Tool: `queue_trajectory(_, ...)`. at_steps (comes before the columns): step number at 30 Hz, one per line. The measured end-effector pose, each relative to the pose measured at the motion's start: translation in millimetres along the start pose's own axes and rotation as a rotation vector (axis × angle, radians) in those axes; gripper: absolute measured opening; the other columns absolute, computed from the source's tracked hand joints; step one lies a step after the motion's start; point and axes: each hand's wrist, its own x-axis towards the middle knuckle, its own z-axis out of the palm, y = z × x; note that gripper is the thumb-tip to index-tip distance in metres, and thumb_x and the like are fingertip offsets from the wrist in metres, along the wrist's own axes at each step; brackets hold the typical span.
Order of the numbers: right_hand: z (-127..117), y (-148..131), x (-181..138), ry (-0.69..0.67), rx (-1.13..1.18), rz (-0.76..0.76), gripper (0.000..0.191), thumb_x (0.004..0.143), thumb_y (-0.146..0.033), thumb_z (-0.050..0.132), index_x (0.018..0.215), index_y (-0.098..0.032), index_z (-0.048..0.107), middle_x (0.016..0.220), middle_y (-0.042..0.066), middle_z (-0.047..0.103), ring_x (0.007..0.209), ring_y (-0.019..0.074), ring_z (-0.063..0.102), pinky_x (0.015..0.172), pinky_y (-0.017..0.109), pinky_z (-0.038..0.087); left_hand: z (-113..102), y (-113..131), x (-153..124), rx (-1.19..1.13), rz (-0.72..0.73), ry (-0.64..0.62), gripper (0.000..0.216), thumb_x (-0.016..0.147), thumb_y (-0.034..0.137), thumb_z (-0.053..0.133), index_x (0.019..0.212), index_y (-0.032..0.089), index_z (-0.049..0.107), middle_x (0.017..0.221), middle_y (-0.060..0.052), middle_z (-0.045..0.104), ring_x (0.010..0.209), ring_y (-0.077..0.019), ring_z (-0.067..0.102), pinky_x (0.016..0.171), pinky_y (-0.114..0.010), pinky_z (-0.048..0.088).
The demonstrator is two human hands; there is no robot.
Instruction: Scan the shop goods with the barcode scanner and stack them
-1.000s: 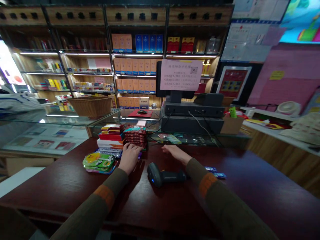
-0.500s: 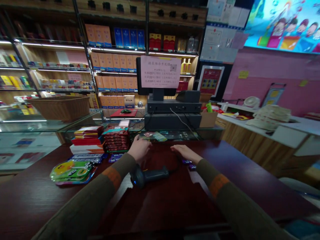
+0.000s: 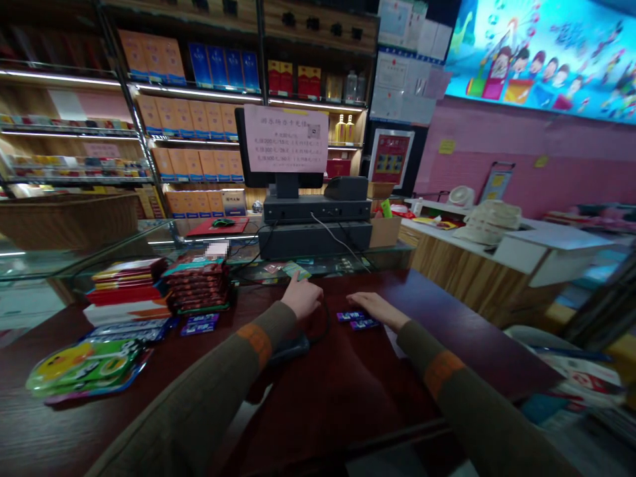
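Observation:
My left hand (image 3: 301, 298) rests on the dark wooden counter (image 3: 348, 391) with its fingers curled, the tips near a small green card (image 3: 296, 270) at the glass edge. My right hand (image 3: 375, 309) lies flat with fingers stretched out, touching small purple packets (image 3: 355, 320). A black barcode scanner (image 3: 291, 348) lies under my left forearm, mostly hidden. To the left stand a stack of dark red snack packs (image 3: 197, 286) and a pile of red and white boxes (image 3: 126, 290).
A register with a pink notice on its screen (image 3: 288, 139) stands behind the counter on a glass case. Flat green and yellow packs (image 3: 82, 363) lie at the left. Shelves of orange boxes fill the back wall. A white-topped side counter (image 3: 527, 248) runs along the right.
The view has swung to the right. My left hand has left the snack stack and moved right toward the green card. My right hand has settled on the purple packets.

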Motion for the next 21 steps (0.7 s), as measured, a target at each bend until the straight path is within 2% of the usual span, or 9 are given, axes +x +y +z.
queue_trajectory(5, -14.5, 9.7, -8.9, 0.014, -0.119, -0.023, 0.041, 0.082, -0.040, 0.062, 0.110, -0.014, 0.075, 0.118, 0.012, 0.073, 0.111, 0.0274, 0.066, 0.103, 0.041, 0.047, 6.9, 20.8, 13.4, -0.034, 0.034, -0.048, 0.023, 0.085, 0.038, 0.066, 0.103, 0.027, 0.074, 0.099, -0.005, 0.077, 0.106, -0.0269, 0.064, 0.115, -0.055, 0.017)
queue_trajectory(11, -22.4, 22.5, -15.9, 0.024, -0.121, -0.007, 0.035, 0.075, -0.032, 0.069, 0.105, -0.016, 0.077, 0.109, 0.010, 0.076, 0.101, 0.0267, 0.069, 0.094, 0.040, 0.051, 18.2, 36.8, 24.0, -0.100, 0.055, -0.058, 0.025, 0.082, 0.044, 0.070, 0.097, 0.025, 0.075, 0.096, -0.007, 0.076, 0.105, -0.0294, 0.064, 0.114, -0.057, 0.019)
queue_trajectory(17, -23.5, 23.0, -19.9, 0.050, -0.120, 0.023, 0.027, 0.065, -0.027, 0.078, 0.091, -0.022, 0.080, 0.103, 0.006, 0.078, 0.102, 0.0280, 0.069, 0.099, 0.040, 0.049, 26.4, 44.0, 27.8, -0.115, 0.042, -0.070, 0.022, 0.080, 0.042, 0.072, 0.093, 0.025, 0.075, 0.092, -0.007, 0.076, 0.104, -0.0295, 0.064, 0.114, -0.058, 0.022)
queue_trajectory(21, -22.2, 19.8, -20.8, 0.074, -0.155, 0.022, 0.023, 0.064, -0.028, 0.079, 0.086, -0.024, 0.080, 0.102, 0.005, 0.078, 0.105, 0.0289, 0.068, 0.103, 0.041, 0.046, 25.9, 45.4, 27.2, -0.108, 0.025, -0.068, 0.018, 0.081, 0.037, 0.070, 0.093, 0.024, 0.076, 0.095, -0.007, 0.076, 0.105, -0.0281, 0.064, 0.114, -0.056, 0.024)
